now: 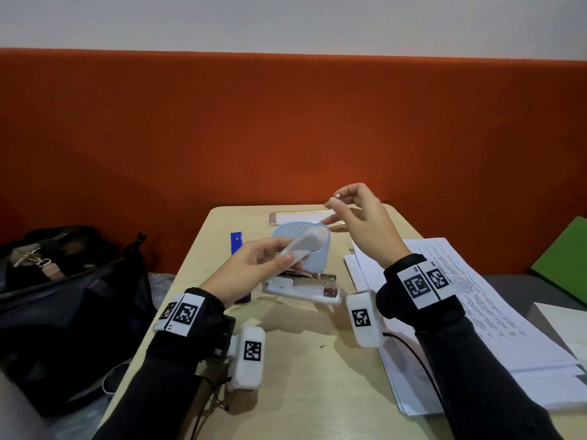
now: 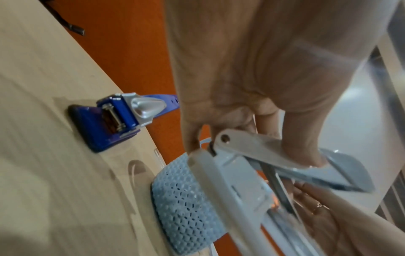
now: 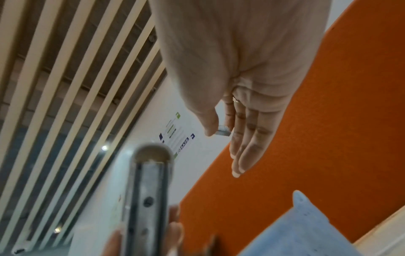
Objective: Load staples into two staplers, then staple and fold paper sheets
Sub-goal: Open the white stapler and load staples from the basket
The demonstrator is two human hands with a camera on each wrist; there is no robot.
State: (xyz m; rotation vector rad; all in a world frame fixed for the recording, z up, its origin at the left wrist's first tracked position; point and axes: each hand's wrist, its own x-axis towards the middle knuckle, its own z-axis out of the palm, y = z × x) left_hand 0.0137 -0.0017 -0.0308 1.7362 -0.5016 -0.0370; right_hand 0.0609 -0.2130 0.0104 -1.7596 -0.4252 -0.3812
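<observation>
A white stapler (image 1: pixel 301 287) lies on the table (image 1: pixel 301 360) with its lid swung up. My left hand (image 1: pixel 254 265) grips that raised lid (image 1: pixel 305 246), thumb on one side and fingers on the other; the left wrist view shows the stapler's hinge (image 2: pixel 223 138) and lid (image 2: pixel 328 171). My right hand (image 1: pixel 355 211) is lifted above the far table and pinches a small strip of staples (image 1: pixel 337 195) between thumb and forefinger, the other fingers straight. The right wrist view shows the staple strip (image 3: pixel 222 132) and the lid's underside (image 3: pixel 149 199). A blue stapler (image 2: pixel 118 119) lies opened flat to the left.
A light blue mesh basket (image 1: pixel 317 265) stands just behind the white stapler. Printed paper sheets (image 1: pixel 460 312) are stacked on the right. A phone (image 1: pixel 298 217) lies at the far edge. A black bag (image 1: pixel 63 306) sits left of the table, a green folder (image 1: pixel 565 265) far right.
</observation>
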